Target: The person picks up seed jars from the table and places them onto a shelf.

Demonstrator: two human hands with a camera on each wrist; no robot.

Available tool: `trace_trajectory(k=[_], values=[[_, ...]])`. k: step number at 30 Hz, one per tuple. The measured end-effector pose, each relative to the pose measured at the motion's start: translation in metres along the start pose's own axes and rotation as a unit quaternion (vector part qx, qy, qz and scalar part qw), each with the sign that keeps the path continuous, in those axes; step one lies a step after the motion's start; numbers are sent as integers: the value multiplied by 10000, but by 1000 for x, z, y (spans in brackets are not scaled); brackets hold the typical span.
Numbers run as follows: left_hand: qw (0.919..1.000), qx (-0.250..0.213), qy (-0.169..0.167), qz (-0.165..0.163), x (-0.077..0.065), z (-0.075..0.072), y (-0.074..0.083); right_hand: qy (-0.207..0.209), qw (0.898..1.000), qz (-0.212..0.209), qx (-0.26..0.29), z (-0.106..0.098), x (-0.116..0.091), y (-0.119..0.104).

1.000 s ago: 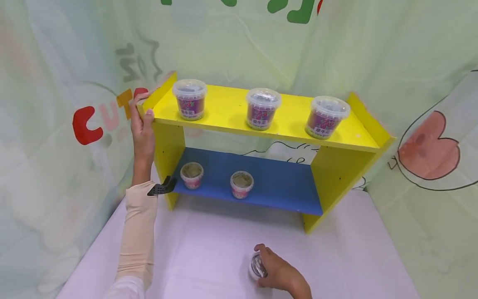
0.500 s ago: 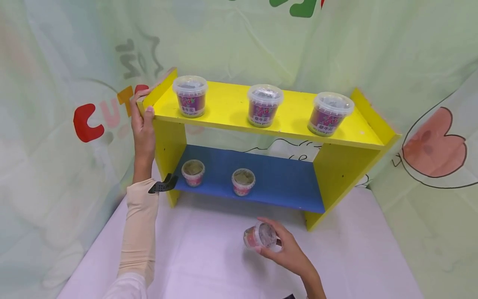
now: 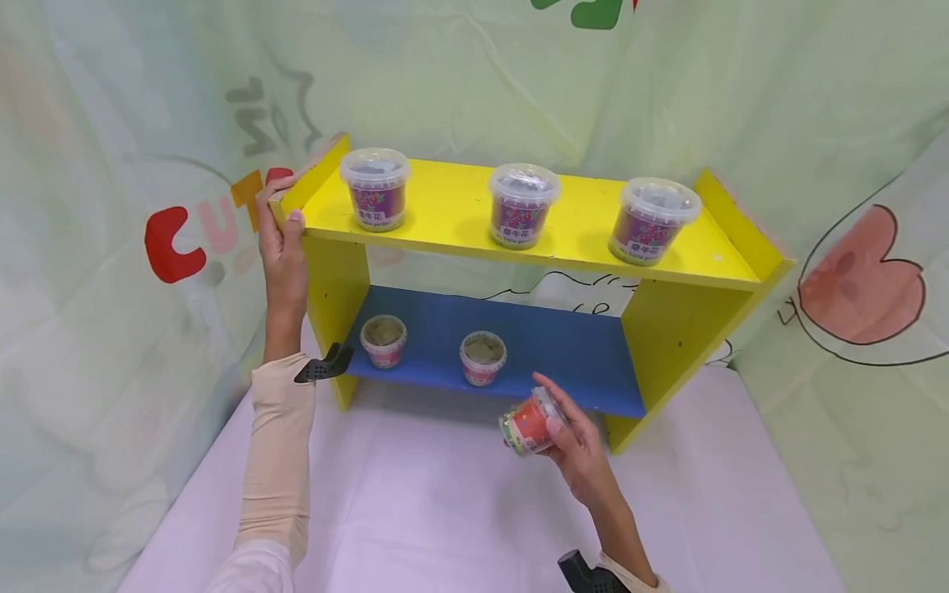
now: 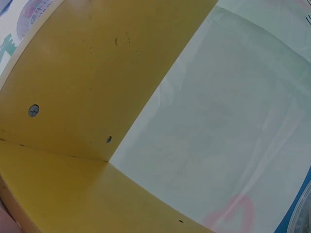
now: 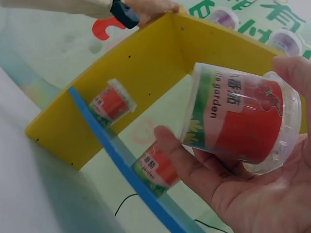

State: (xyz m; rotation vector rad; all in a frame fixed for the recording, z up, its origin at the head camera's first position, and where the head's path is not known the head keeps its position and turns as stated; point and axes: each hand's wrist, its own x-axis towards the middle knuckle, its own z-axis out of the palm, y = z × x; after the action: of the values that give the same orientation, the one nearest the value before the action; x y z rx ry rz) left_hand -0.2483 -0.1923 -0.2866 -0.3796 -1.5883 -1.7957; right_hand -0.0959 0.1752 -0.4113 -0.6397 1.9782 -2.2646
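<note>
In the head view my left hand (image 3: 284, 268) grips the upper left corner of a yellow and blue shelf (image 3: 445, 193), thumb at the front edge. The left wrist view shows the yellow side panel (image 4: 97, 73). My right hand (image 3: 582, 457) holds a clear lidded plastic cup (image 3: 528, 427) with a red and green label, tilted sideways, in front of the lower board. Seen in the right wrist view, fingers and thumb wrap the cup (image 5: 243, 114) near its lid. Two similar red-label cups, one at the left (image 3: 384, 354) and one mid-board (image 3: 480, 369), stand on the blue board (image 3: 563, 346).
Three larger purple-label cups stand on the yellow top board: left (image 3: 374, 198), middle (image 3: 519, 216) and right (image 3: 648, 229). Below the shelf spreads a white tablecloth (image 3: 415, 494). A printed pale green curtain (image 3: 474, 74) hangs behind and at both sides.
My right hand has lifted the cup off the tablecloth, moved it up toward the lower board and turned it so its red label shows. My left hand stays on the shelf corner.
</note>
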Motion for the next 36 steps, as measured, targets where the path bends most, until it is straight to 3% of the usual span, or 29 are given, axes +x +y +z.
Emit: trace_trajectory(k=[10,16,19,23,31,36], values=[[10000,60,8,-4,0,-1,1,157,9927,-309,1152,7,16,-14],[10000,53,2,-24,0,-1,1,682,9927,-123,990,8,18,-15],[10000,43,-12,13,0,-1,0,1022,9928,126,618,6,19,-16],[10000,-47,-50,40,2,1,1,1583,9850,526,-432,-3,23,-18],[9999,110,-21,8,0,1,3,2328,9376,770,-2467,-37,30,-6],[9998,160,1,-67,-1,1,2,2665,9155,547,-2962,-48,28,4]])
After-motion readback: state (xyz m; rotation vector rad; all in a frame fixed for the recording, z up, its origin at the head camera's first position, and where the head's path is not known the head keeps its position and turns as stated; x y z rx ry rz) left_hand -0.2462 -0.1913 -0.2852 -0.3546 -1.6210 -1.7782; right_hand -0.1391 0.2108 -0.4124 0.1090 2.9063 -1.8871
